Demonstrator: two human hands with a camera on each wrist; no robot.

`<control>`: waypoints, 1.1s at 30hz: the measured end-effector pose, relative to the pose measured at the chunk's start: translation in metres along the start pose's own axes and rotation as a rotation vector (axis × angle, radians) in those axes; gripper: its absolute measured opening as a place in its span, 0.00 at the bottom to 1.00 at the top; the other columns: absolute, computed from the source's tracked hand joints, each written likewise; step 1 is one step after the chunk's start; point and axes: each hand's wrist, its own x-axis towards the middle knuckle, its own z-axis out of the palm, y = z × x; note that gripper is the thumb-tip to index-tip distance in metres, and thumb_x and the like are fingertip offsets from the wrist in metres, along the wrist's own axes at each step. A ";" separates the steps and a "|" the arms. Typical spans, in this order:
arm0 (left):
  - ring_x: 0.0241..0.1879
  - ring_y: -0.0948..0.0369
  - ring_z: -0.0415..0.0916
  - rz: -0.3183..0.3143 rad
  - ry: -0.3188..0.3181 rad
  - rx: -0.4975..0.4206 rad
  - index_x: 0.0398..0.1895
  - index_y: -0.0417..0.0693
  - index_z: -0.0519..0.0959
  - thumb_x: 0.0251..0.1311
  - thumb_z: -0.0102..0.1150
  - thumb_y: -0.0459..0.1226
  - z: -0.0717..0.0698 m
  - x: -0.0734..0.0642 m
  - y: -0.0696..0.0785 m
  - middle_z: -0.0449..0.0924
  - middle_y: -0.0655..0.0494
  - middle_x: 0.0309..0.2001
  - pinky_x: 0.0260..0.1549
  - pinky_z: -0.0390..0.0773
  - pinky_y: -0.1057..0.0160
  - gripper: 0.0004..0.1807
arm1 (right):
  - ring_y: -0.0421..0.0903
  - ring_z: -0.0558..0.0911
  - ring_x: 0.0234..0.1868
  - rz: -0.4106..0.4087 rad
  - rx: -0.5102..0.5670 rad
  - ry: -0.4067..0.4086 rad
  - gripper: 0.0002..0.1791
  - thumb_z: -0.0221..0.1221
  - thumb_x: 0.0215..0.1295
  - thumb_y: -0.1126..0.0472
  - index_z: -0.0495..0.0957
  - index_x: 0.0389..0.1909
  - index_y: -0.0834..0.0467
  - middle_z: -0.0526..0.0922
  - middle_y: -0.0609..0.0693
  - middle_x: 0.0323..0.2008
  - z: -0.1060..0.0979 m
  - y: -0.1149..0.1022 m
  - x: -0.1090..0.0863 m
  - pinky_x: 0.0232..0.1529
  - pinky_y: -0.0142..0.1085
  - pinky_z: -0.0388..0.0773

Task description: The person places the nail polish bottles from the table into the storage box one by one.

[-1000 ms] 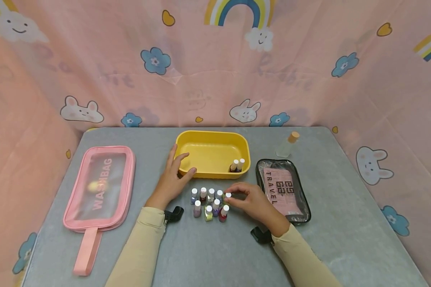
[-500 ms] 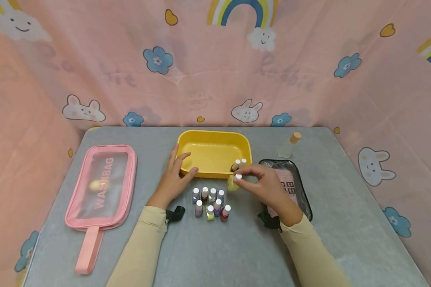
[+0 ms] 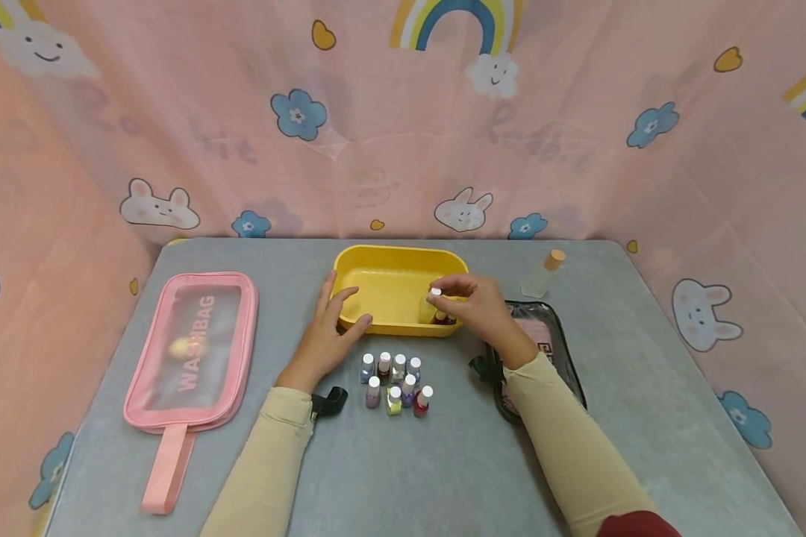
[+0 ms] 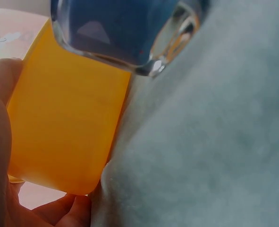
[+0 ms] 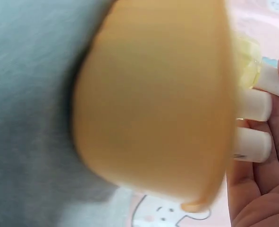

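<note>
Yellow bottle (image 3: pixel 427 309) now over tray (image 3: pixel 381 291), right fingers (image 3: pixel 454 283) pinching its cap (image 3: pixel 436 293), left fingers (image 3: pixel 340 299) spread

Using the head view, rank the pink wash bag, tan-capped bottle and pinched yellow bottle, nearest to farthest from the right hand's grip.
1. Pinched yellow bottle: in the right hand's grip.
2. Tan-capped bottle: to the right, farther back.
3. Pink wash bag: across on the left.

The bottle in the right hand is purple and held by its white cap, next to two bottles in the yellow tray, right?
No: the bottle in the right hand is yellow, not purple, as the head view shows. It's held by its white cap, next to two bottles in the yellow tray.
</note>
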 end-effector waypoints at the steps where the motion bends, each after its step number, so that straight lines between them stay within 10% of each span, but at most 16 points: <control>1: 0.82 0.44 0.46 0.000 -0.002 -0.001 0.80 0.56 0.66 0.75 0.60 0.57 0.000 0.000 0.000 0.29 0.61 0.87 0.73 0.57 0.34 0.36 | 0.53 0.87 0.48 0.007 0.000 -0.006 0.12 0.74 0.67 0.58 0.89 0.47 0.59 0.88 0.53 0.47 0.001 0.003 0.001 0.46 0.36 0.86; 26: 0.82 0.44 0.46 0.009 0.006 -0.007 0.80 0.56 0.66 0.75 0.59 0.57 -0.001 -0.001 0.001 0.29 0.61 0.87 0.73 0.58 0.33 0.36 | 0.48 0.77 0.34 -0.001 -0.380 -0.095 0.09 0.74 0.65 0.55 0.87 0.40 0.54 0.81 0.47 0.31 0.013 0.005 0.006 0.34 0.37 0.77; 33: 0.82 0.44 0.46 0.002 0.003 -0.003 0.80 0.57 0.65 0.75 0.59 0.58 0.001 0.000 0.000 0.29 0.62 0.87 0.73 0.58 0.33 0.36 | 0.54 0.82 0.48 0.055 -0.315 -0.151 0.18 0.75 0.65 0.52 0.86 0.51 0.56 0.86 0.52 0.47 0.006 0.001 0.008 0.51 0.47 0.83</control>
